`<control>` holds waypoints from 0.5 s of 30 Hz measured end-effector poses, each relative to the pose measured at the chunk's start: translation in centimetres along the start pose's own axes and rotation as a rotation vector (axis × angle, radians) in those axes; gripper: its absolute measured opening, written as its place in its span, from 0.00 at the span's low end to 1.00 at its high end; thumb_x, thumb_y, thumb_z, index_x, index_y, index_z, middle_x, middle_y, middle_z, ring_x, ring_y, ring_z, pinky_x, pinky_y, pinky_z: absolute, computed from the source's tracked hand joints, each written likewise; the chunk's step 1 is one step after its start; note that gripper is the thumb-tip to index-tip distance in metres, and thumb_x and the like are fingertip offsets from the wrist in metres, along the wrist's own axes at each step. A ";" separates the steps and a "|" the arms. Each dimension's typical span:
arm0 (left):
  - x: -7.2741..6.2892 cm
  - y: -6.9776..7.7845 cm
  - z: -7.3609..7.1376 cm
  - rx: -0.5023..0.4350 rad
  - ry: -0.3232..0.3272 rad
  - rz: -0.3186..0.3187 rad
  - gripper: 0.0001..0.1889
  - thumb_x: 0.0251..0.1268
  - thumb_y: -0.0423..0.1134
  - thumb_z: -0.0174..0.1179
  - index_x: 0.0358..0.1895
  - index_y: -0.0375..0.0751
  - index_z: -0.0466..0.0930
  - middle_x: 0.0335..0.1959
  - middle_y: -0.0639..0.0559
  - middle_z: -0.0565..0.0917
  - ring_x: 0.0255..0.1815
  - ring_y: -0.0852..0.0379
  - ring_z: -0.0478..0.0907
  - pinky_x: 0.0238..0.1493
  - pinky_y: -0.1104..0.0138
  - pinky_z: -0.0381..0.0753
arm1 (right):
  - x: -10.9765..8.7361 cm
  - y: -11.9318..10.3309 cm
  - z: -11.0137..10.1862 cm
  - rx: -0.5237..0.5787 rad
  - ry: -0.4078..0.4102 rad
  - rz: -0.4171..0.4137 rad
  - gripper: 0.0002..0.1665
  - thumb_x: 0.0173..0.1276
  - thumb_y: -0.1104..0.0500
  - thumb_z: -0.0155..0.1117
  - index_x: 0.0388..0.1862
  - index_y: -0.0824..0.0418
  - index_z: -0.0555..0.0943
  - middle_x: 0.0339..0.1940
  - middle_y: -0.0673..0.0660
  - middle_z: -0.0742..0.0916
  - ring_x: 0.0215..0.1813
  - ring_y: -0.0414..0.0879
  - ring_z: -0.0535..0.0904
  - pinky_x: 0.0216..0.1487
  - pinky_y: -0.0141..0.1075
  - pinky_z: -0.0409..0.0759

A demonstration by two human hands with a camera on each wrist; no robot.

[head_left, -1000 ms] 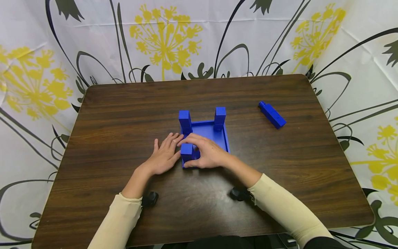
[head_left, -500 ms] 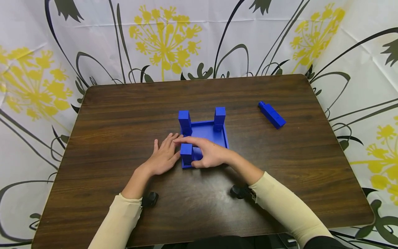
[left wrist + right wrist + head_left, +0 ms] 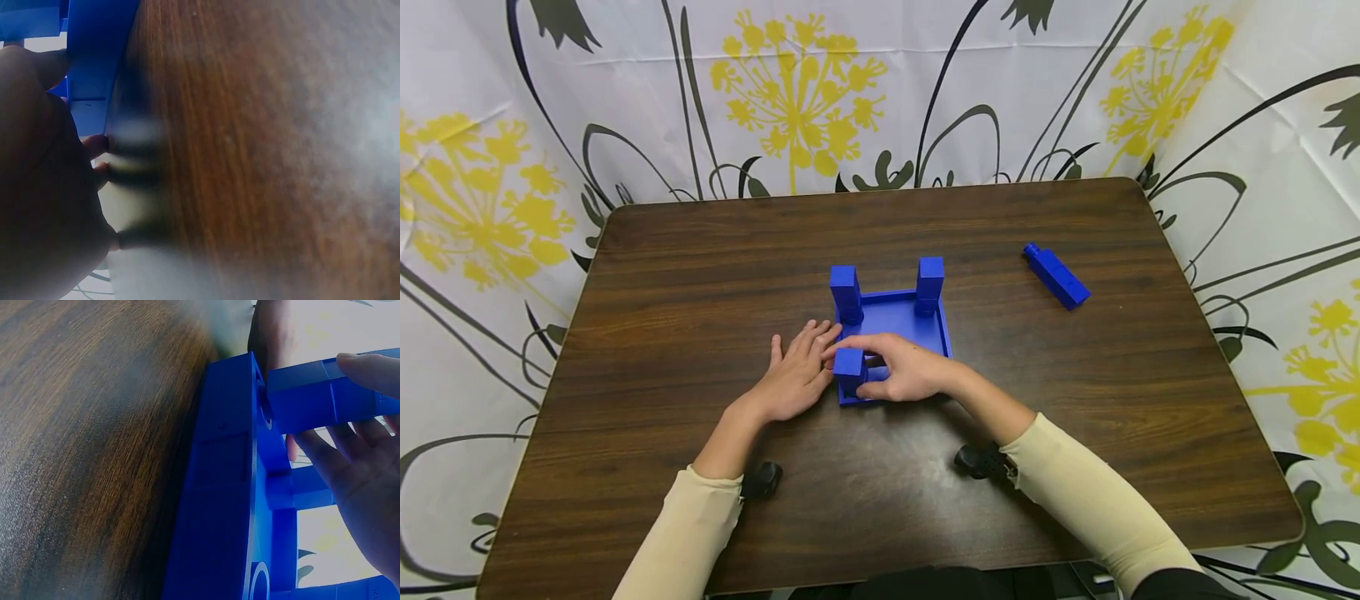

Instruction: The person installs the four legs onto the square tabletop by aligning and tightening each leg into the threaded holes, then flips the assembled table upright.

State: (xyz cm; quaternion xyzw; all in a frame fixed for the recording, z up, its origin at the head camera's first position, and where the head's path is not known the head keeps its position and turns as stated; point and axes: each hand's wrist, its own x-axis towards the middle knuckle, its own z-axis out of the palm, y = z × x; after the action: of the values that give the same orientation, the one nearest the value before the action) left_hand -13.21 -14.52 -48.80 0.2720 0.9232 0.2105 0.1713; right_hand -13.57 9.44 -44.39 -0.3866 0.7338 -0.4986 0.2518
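A shallow blue square tray-like base (image 3: 898,317) lies on the table with its rim upward. At its near left corner stands a square blue leg (image 3: 849,371), which my right hand (image 3: 913,371) holds between thumb and fingers. The right wrist view shows the thumb on one side of that leg (image 3: 306,394) and fingers on the other. My left hand (image 3: 793,379) lies flat beside the base, fingertips against its left wall (image 3: 94,69). Two more blue legs, far left (image 3: 846,292) and far right (image 3: 930,283), stand upright in the other corners.
A loose blue leg (image 3: 1057,279) with a narrower round end lies on the brown wooden table (image 3: 700,275), right of the base. A round socket (image 3: 260,584) shows in the base's near right corner. A patterned curtain (image 3: 647,100) hangs behind the table.
My right thumb and fingers loosened from the near left leg, the thumb drawing back to the right, then closed round it again. The left hand and the base stayed put.
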 end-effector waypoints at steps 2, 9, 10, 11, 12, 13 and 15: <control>0.0 0.1 -0.1 0.001 -0.002 -0.002 0.33 0.77 0.45 0.41 0.80 0.50 0.41 0.79 0.44 0.44 0.79 0.42 0.33 0.64 0.31 0.27 | 0.0 0.1 0.0 0.018 -0.002 -0.001 0.36 0.63 0.69 0.68 0.70 0.65 0.68 0.67 0.61 0.76 0.69 0.45 0.70 0.64 0.35 0.70; -0.1 0.2 0.0 0.006 0.011 -0.003 0.31 0.79 0.48 0.38 0.80 0.50 0.41 0.79 0.43 0.45 0.79 0.43 0.34 0.64 0.31 0.27 | 0.1 0.2 0.1 0.030 0.019 -0.004 0.32 0.63 0.69 0.68 0.66 0.65 0.71 0.65 0.63 0.77 0.67 0.45 0.71 0.62 0.36 0.73; -0.1 0.1 0.0 0.002 0.016 -0.001 0.31 0.79 0.48 0.38 0.80 0.50 0.42 0.79 0.43 0.45 0.79 0.42 0.34 0.64 0.31 0.27 | 0.1 0.2 0.1 0.026 0.027 0.000 0.31 0.63 0.68 0.69 0.65 0.64 0.72 0.65 0.63 0.77 0.66 0.45 0.71 0.61 0.36 0.73; -0.1 0.1 0.0 -0.005 0.021 0.000 0.31 0.79 0.49 0.38 0.79 0.50 0.43 0.79 0.43 0.46 0.79 0.42 0.35 0.64 0.31 0.27 | 0.1 0.2 0.2 0.026 0.036 0.005 0.31 0.63 0.68 0.69 0.65 0.64 0.72 0.64 0.62 0.78 0.66 0.45 0.72 0.60 0.36 0.74; -0.1 0.1 0.1 -0.011 0.025 0.002 0.31 0.79 0.50 0.38 0.79 0.49 0.43 0.79 0.42 0.46 0.79 0.41 0.35 0.64 0.31 0.27 | 0.2 0.2 0.2 0.028 0.046 0.012 0.31 0.62 0.68 0.70 0.64 0.63 0.73 0.63 0.60 0.78 0.65 0.44 0.72 0.60 0.36 0.74; -0.1 0.0 0.1 -0.011 0.027 -0.002 0.31 0.79 0.50 0.37 0.79 0.50 0.43 0.79 0.42 0.46 0.79 0.42 0.35 0.64 0.31 0.27 | 0.2 0.2 0.2 0.030 0.055 0.017 0.30 0.62 0.67 0.70 0.63 0.63 0.73 0.62 0.59 0.79 0.64 0.44 0.73 0.59 0.36 0.75; 0.0 -0.1 0.3 -0.011 0.022 -0.011 0.31 0.79 0.52 0.36 0.79 0.51 0.43 0.79 0.43 0.45 0.79 0.43 0.34 0.65 0.32 0.26 | 0.2 0.1 0.3 0.028 0.074 0.027 0.29 0.61 0.66 0.72 0.61 0.62 0.74 0.60 0.56 0.79 0.63 0.44 0.74 0.57 0.36 0.76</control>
State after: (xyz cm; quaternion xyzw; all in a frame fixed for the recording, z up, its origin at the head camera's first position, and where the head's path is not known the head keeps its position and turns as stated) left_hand -13.11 -14.53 -49.06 0.2638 0.9254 0.2175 0.1636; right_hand -13.47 9.17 -44.62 -0.3543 0.7408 -0.5192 0.2368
